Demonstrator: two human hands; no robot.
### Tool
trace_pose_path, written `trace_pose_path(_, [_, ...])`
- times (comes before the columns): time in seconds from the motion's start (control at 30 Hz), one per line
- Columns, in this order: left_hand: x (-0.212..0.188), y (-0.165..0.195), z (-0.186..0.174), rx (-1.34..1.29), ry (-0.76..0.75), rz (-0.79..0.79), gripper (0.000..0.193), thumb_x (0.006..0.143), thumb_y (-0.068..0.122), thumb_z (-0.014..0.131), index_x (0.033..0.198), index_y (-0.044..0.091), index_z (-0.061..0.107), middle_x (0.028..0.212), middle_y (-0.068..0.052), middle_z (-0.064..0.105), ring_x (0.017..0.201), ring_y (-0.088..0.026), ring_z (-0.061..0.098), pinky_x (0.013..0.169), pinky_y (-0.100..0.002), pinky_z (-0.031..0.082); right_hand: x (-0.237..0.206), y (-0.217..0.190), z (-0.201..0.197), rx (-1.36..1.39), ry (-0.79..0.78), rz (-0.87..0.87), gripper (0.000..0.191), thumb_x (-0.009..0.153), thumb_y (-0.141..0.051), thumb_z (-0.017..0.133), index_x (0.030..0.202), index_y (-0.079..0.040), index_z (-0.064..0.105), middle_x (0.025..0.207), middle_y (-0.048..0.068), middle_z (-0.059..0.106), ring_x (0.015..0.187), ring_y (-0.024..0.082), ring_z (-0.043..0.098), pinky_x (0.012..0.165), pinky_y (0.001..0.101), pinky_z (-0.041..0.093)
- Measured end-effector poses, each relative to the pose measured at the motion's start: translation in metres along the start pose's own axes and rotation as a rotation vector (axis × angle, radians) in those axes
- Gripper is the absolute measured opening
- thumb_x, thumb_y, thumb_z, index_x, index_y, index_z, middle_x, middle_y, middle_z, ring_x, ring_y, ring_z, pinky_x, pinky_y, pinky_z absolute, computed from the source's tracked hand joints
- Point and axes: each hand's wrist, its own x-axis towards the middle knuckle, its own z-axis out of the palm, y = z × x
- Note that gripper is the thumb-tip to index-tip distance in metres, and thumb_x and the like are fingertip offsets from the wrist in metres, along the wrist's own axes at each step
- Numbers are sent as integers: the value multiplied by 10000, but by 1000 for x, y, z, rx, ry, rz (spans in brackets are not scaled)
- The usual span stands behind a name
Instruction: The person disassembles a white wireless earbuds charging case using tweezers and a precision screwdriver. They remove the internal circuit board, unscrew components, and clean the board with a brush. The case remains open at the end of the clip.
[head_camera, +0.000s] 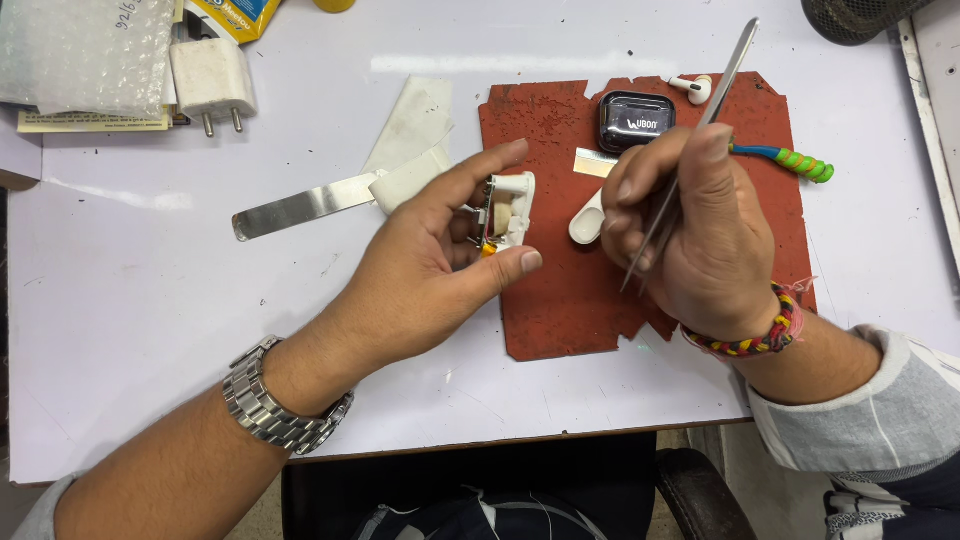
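Note:
My left hand (430, 265) pinches an opened white earbud housing (508, 208) between thumb and fingers, its inner parts and a small orange bit showing. My right hand (700, 230) grips metal tweezers (715, 95), their tips pointing down past my palm and the long end sticking up. A loose white earbud shell (587, 218) lies on the red mat (560, 310) just left of my right hand. A black glossy earbud case (634, 119) sits at the mat's top, with a white earbud (692, 88) beside it.
A flat metal blade with a white taped handle (330, 198) lies left of the mat. A white plug adapter (212, 80) and bubble wrap (70, 50) sit at top left. A blue and green tool (790, 160) lies at right. The table's front edge is near.

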Motion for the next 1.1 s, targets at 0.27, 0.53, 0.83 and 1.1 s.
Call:
trace_pose_path(0.27, [-1, 7, -2, 368, 113, 8, 639, 888, 166, 718, 1477, 118, 474, 1188, -76, 541, 902, -105, 644, 750, -244, 611, 4, 3, 8, -63, -20, -87, 204, 1026, -26, 714, 1143, -68, 553, 1106, 67, 603, 1003, 158, 729, 892, 332, 664])
trace_pose_path(0.53, [-2, 5, 0, 406, 89, 42, 619, 878, 159, 702, 1454, 89, 487, 1209, -64, 578, 923, -108, 664, 746, -252, 594, 6, 3, 8, -399, -102, -46, 165, 968, 117, 656, 965, -34, 588, 1133, 64, 592, 1097, 161, 709, 1000, 296, 637])
trace_pose_path(0.83, [-3, 6, 1, 426, 94, 20, 610, 850, 132, 688, 1429, 76, 506, 1202, -64, 589, 911, -122, 672, 726, -263, 588, 3, 3, 12, -557, -108, -87, 172, 938, 112, 670, 926, -41, 592, 1117, 68, 620, 1106, 149, 719, 980, 273, 645])
trace_pose_path(1.1, [-3, 3, 1, 440, 76, 54, 589, 867, 154, 674, 1425, 58, 516, 1214, -68, 602, 968, -135, 679, 797, -284, 592, 4, 5, 10, -594, -113, -142, 158, 948, 95, 687, 951, -43, 611, 1144, 75, 623, 1064, 120, 709, 962, 256, 645])
